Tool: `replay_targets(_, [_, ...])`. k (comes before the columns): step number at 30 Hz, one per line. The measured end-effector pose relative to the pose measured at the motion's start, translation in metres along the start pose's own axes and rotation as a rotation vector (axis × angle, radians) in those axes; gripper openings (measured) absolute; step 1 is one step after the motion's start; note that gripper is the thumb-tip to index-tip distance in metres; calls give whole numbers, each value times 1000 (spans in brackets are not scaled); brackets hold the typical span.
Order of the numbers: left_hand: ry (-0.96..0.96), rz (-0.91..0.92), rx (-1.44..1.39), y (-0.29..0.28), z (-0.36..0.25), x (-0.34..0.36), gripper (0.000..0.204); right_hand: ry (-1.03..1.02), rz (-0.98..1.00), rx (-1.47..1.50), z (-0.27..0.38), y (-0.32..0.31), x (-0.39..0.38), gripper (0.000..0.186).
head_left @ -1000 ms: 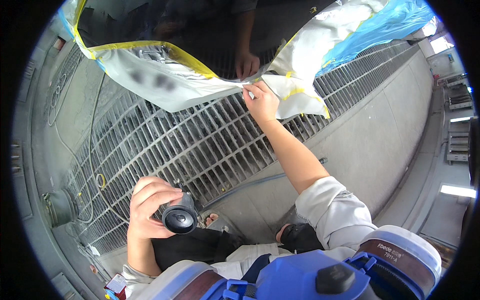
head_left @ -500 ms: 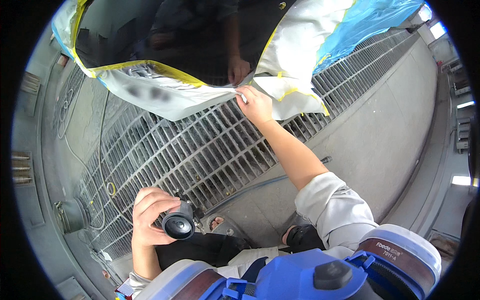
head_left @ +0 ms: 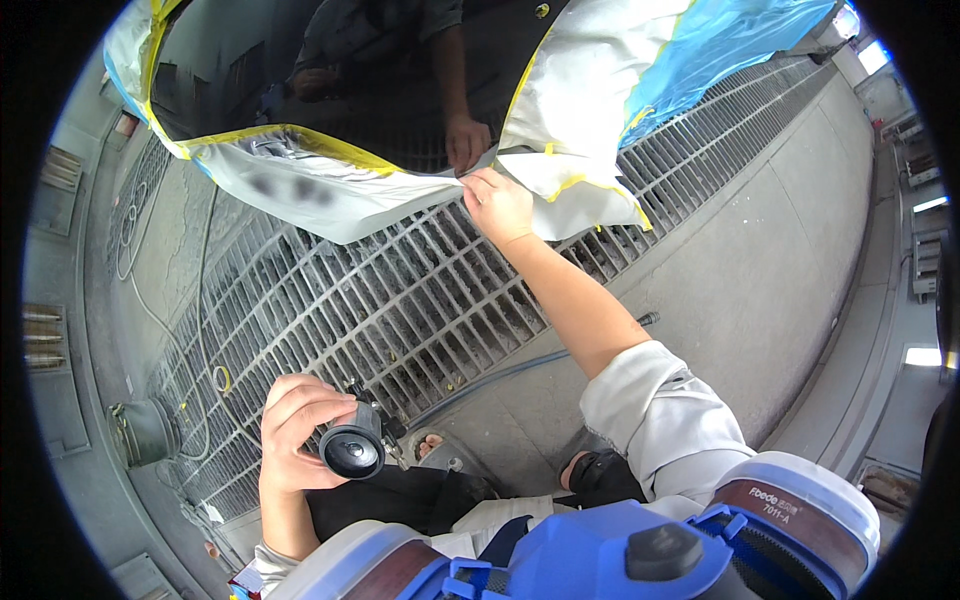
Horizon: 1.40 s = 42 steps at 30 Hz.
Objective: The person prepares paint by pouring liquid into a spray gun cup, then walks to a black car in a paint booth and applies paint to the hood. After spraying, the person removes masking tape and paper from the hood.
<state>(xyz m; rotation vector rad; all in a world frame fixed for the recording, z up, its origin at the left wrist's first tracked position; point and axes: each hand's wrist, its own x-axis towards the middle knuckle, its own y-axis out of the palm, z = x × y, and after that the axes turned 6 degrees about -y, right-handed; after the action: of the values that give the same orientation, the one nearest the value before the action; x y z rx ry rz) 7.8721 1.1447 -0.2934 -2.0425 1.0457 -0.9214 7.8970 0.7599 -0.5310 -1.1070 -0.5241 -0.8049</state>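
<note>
At the lower left, my left hand point(head_left: 292, 425) is closed around a spray gun point(head_left: 352, 450), whose round black cup lid faces up; most of the gun's body is hidden beneath the cup and fingers. My right hand point(head_left: 502, 208) reaches forward, fingertips pinched on the edge of white masking paper point(head_left: 330, 207) at the lower corner of a glossy black panel point(head_left: 330, 80). Yellow masking tape point(head_left: 320, 145) runs along the panel's border. Dark overspray marks the paper's left part. The panel mirrors my arm and hand.
Below the panel stretches a metal floor grating point(head_left: 430, 290). A hose point(head_left: 490, 380) crosses the concrete near my feet. Blue plastic film point(head_left: 725, 50) hangs at the upper right. A metal drum point(head_left: 142, 432) stands at the left. My blue respirator point(head_left: 590, 550) fills the bottom edge.
My right hand has shifted slightly left, still pinching the paper edge. The spray gun has tilted a little, showing more of its body beside the cup.
</note>
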Motion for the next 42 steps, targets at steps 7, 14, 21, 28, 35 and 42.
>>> replay_targets(7, [28, -3, -14, 6, 1, 0, 57, -9, 111, 77, 17, -37, -26, 25])
replay_targets(14, [2, 3, -36, 25, 4, 8, 63, -42, 691, 199, -36, -164, -70, 17])
replay_targets(21, [30, 61, -107, 79, -7, 39, 61, 184, 466, 74, -85, -220, -52, 15])
replay_targets(28, [-5, 88, -138, 109, -25, 54, 61, 291, 256, -156, -92, -120, 25, 23])
replay_targets(35, [-99, 51, -70, 108, -30, 42, 60, 743, 271, 118, -98, -95, 26, 33])
replay_targets(42, [-117, 83, -53, 117, -28, 38, 60, 838, 196, 284, -149, -63, -9, 31])
